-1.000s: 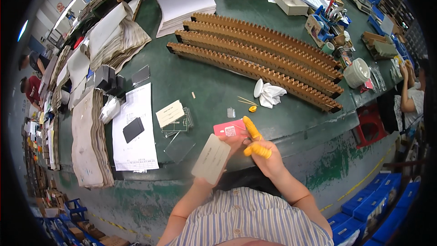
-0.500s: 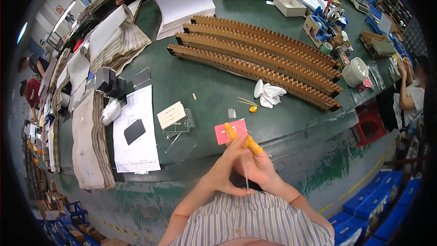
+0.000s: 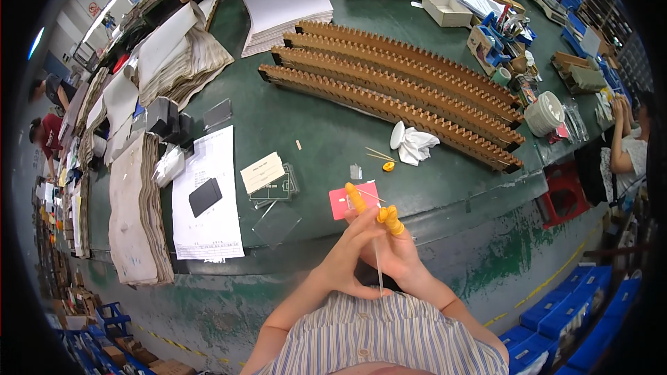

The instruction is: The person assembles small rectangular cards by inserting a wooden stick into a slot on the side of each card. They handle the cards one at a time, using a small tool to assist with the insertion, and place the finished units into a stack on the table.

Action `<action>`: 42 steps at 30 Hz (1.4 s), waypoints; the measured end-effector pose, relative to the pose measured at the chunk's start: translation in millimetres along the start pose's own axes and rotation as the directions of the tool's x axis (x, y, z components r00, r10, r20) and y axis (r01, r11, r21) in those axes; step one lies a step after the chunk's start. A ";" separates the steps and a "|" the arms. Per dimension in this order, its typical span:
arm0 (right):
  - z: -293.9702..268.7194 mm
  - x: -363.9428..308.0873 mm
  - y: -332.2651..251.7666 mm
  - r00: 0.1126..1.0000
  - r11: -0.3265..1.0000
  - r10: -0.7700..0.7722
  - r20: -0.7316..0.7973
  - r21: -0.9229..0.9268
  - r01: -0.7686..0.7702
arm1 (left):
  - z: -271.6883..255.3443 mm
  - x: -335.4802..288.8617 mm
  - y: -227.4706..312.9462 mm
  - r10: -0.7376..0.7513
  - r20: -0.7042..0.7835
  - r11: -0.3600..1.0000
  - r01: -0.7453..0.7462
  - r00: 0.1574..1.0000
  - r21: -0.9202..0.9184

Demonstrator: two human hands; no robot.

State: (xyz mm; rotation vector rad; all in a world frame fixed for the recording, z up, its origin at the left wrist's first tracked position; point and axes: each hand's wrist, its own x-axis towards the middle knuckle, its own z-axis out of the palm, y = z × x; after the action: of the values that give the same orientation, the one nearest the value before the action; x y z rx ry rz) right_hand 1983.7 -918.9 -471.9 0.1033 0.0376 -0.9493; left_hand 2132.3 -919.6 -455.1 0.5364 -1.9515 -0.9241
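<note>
My left hand (image 3: 347,253) pinches a thin clear sheet (image 3: 379,264), seen nearly edge-on, between its thumb below and its fingers above. Behind it, my right hand (image 3: 397,255) is bent up close to the sheet, partly hidden; what it grips cannot be made out. Yellow finger cots (image 3: 391,220) cover some fingertips. Just beyond lies a pink card (image 3: 340,201) on the green table (image 3: 313,167). A thin stick (image 3: 372,196) crosses it by the fingertips; whether it is held, I cannot tell.
Left of my hands are clear plates (image 3: 278,222), cream cards (image 3: 262,173) and a black card (image 3: 206,198) on a printed sheet (image 3: 208,236). Ahead lie thin sticks (image 3: 379,155), a rolled yellow finger cot (image 3: 389,166), white cloth (image 3: 415,144) and long slotted wooden racks (image 3: 389,97).
The yellow-tipped fingers have parted: one points up over the pink card, the others are bunched to its right. Both hands stay at almost the same place, and the view has shifted slightly.
</note>
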 end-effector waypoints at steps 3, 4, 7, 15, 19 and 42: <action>3.8 -0.1 -2.0 0.998 1.000 -0.020 -0.052 0.004 0.020 | -2.0 6.7 -0.1 0.000 -0.003 0.999 0.000 1.000 -0.048; 8.6 1.6 -1.8 0.998 0.999 -0.045 -0.041 -0.018 0.044 | -2.5 6.3 0.5 -0.003 -0.041 0.999 0.001 0.999 -0.044; 17.3 5.5 0.2 0.989 0.982 -0.148 -0.020 -0.125 0.144 | -11.6 -1.8 6.8 -0.073 -0.179 0.995 0.084 0.981 0.059; 5.5 -6.0 -17.0 0.923 0.905 -0.385 0.002 -0.193 0.378 | -72.6 -41.3 40.4 -0.254 -0.623 0.580 0.632 0.740 0.514; 1.3 -3.5 -13.4 0.930 0.912 -0.367 0.013 -0.189 0.363 | -84.3 -60.2 44.9 -0.403 -0.638 0.460 0.748 0.656 0.478; 1.0 -1.5 -14.0 0.939 0.929 -0.337 -0.069 -0.184 0.320 | -89.8 -42.4 -13.6 -0.241 -0.763 0.357 0.786 0.600 0.505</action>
State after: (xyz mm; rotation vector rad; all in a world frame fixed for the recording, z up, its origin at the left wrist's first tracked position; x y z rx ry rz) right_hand 1971.4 -925.8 -471.7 -0.0151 0.2344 -1.2724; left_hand 2231.2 -935.2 -458.6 1.9234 -1.4787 -0.0242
